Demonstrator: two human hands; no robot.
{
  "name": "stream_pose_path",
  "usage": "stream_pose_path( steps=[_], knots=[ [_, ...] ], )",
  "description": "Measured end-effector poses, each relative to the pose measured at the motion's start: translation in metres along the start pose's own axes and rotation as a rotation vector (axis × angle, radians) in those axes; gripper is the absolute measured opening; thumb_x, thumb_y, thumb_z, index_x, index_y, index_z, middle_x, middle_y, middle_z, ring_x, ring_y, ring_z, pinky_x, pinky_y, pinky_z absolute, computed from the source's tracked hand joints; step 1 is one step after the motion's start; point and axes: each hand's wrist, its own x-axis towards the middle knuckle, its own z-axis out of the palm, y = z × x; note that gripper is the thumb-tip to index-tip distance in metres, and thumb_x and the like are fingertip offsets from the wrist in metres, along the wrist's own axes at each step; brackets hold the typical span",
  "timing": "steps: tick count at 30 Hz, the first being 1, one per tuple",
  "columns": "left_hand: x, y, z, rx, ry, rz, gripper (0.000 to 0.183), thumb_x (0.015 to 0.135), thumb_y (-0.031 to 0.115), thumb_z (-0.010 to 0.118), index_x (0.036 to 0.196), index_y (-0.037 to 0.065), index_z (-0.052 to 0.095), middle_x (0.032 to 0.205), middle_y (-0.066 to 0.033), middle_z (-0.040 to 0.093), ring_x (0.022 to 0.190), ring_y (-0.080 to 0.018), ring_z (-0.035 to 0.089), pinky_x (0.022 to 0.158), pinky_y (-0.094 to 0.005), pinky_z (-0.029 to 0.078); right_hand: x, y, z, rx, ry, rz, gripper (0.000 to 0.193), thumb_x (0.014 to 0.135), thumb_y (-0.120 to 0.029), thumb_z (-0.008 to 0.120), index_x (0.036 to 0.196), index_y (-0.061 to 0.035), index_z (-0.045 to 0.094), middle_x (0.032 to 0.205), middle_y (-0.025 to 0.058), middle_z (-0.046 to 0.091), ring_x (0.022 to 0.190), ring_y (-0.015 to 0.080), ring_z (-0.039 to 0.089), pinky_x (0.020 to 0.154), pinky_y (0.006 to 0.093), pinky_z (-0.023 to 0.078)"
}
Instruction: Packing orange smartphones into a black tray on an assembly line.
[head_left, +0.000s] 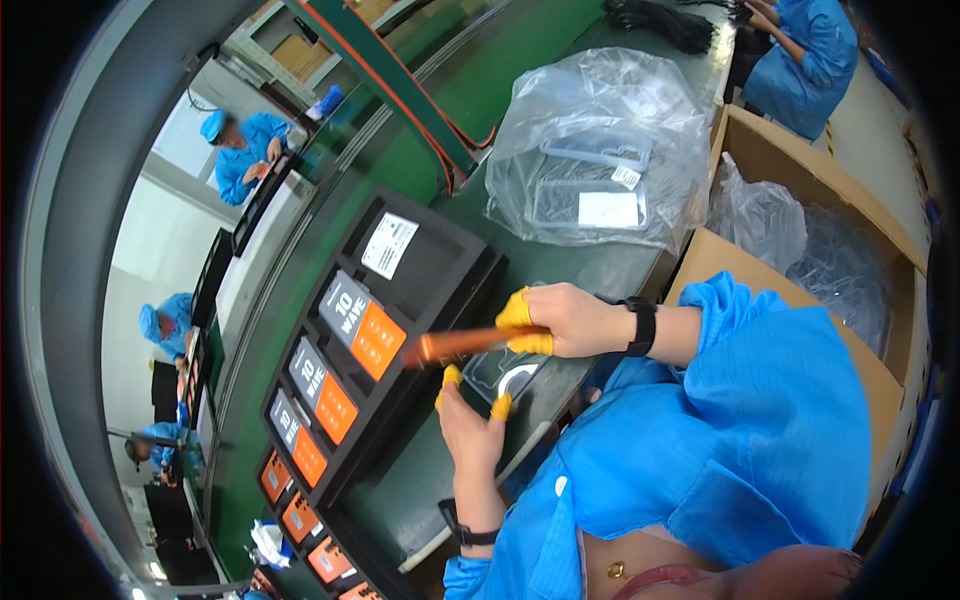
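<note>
My right hand point(568, 318), with yellow finger cots on its fingertips, grips a thin orange phone point(455, 346) by one end. The phone is edge-on, blurred, and reaches left toward the black tray. Below it, my left hand point(472, 432), also in yellow finger cots, has its thumb and a finger at the edges of a clear phone case point(495, 372) with a white ring. Part of this case is hidden behind the phone and my right hand. To the left, a black tray point(375, 440) holds grey-and-orange flat packs point(362, 325) in its compartments.
A clear plastic bag point(600, 110) with clear phone cases lies on the bench beyond my right hand. An open cardboard box point(800, 150) of plastic bags stands at the right. A green post point(400, 85) rises beyond the tray. Several co-workers in blue sit around.
</note>
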Motion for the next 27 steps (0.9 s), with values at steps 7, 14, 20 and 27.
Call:
stream_pose_path(
  steps=[7, 14, 20, 27],
  knots=[
    [-0.001, -0.008, 0.020, -0.217, -0.048, -0.030, 0.088, 0.049, 0.023, 0.079, 0.117, -0.006, 0.030, 0.106, -0.0219, 0.045, 0.101, -0.0350, 0.043, 0.086, -0.0383, 0.035, -0.018, 0.026, -0.010, -0.264, -0.515, -0.226, 0.021, 0.061, -0.011, 0.062, 0.080, -0.0044, 0.054, 0.076, 0.0073, 0.050, 0.075, 0.0249, 0.051, 0.063, 0.0328, 0.043],
    [0.001, -0.002, 0.015, -0.224, 0.026, -0.017, 0.081, 0.049, 0.017, 0.077, 0.116, 0.000, 0.036, 0.106, -0.0154, 0.047, 0.099, -0.0284, 0.046, 0.085, -0.0334, 0.038, -0.007, 0.039, -0.006, -0.147, -0.705, 0.012, 0.041, 0.057, -0.012, 0.068, 0.092, -0.0069, 0.047, 0.105, 0.0125, 0.045, 0.103, 0.0308, 0.040, 0.085, 0.0448, 0.032],
    [-0.006, 0.008, 0.007, -0.351, 0.193, -0.001, 0.085, 0.046, 0.018, 0.079, 0.117, -0.001, 0.037, 0.109, -0.0138, 0.047, 0.101, -0.0238, 0.047, 0.087, -0.0322, 0.037, -0.004, 0.039, -0.007, -0.131, -0.719, 0.283, 0.058, 0.051, -0.027, 0.077, 0.093, -0.0061, 0.044, 0.121, 0.0176, 0.034, 0.118, 0.0311, 0.028, 0.095, 0.0553, 0.014],
    [-0.024, 0.015, -0.019, -0.384, 0.312, 0.180, 0.087, 0.048, 0.022, 0.079, 0.118, -0.002, 0.034, 0.110, -0.0147, 0.046, 0.102, -0.0262, 0.045, 0.087, -0.0345, 0.035, 0.000, 0.023, 0.000, -0.032, -0.698, 0.247, 0.084, 0.051, -0.035, 0.076, 0.115, -0.0025, 0.034, 0.110, 0.0176, 0.042, 0.111, 0.0313, 0.036, 0.096, 0.0544, 0.014]
  ],
)
